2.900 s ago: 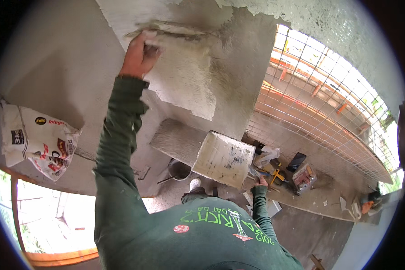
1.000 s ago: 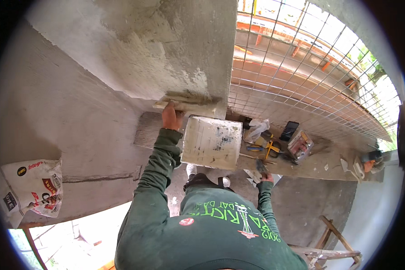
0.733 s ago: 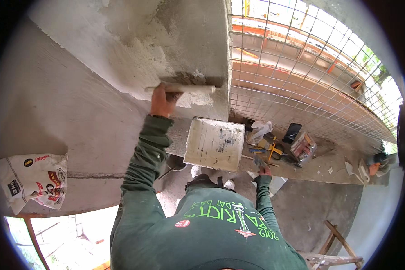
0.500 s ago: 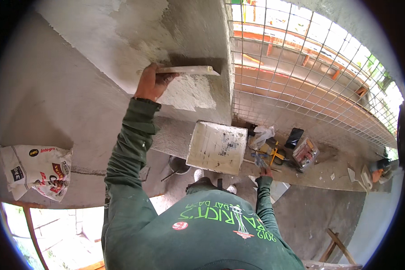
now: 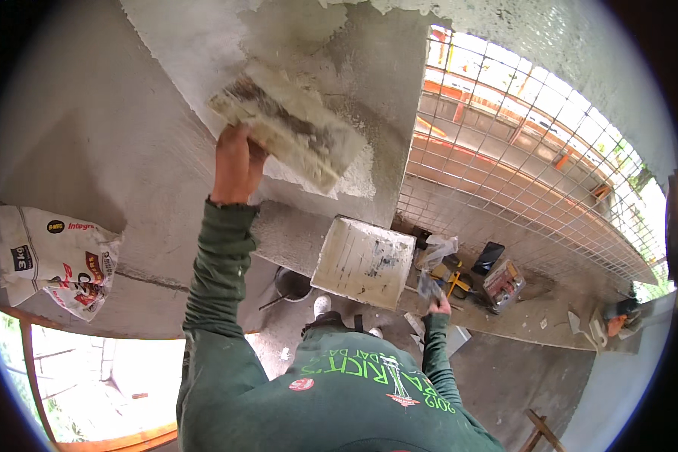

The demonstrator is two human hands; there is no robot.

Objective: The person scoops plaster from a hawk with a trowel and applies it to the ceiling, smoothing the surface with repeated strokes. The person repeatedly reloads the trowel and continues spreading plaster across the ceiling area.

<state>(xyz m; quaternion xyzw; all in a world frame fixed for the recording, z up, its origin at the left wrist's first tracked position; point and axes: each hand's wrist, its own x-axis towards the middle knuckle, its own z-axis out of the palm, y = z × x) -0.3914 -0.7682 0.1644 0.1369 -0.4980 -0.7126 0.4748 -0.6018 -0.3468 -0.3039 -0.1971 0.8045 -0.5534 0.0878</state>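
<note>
My left hand point(image 5: 236, 164) is raised at the wall, its fingers closed on a wide rectangular plastering trowel point(image 5: 290, 124). The trowel slants down to the right, and its broad face, smeared with pale and dark plaster, shows to me. Behind it the wall point(image 5: 316, 38) carries a patchy coat of wet, light plaster. Lower down, my right hand point(image 5: 439, 305) is closed round a small tool with a greyish flat blade point(image 5: 429, 288), perhaps a putty knife. That hand is just right of a white, plaster-stained tray point(image 5: 361, 264).
On the ledge right of the tray lie a clear plastic bag point(image 5: 438, 251), a yellow tool point(image 5: 456, 284), a phone point(image 5: 488, 258) and a box point(image 5: 503, 286). Wire mesh point(image 5: 520, 143) covers the opening above. A bucket point(image 5: 291, 285) stands below; a white sack point(image 5: 56, 256) is at left.
The trowel has turned from nearly edge-on and level to slanting with its face showing. My left hand is lower in view; the view itself has shifted. My right hand stays near the tray.
</note>
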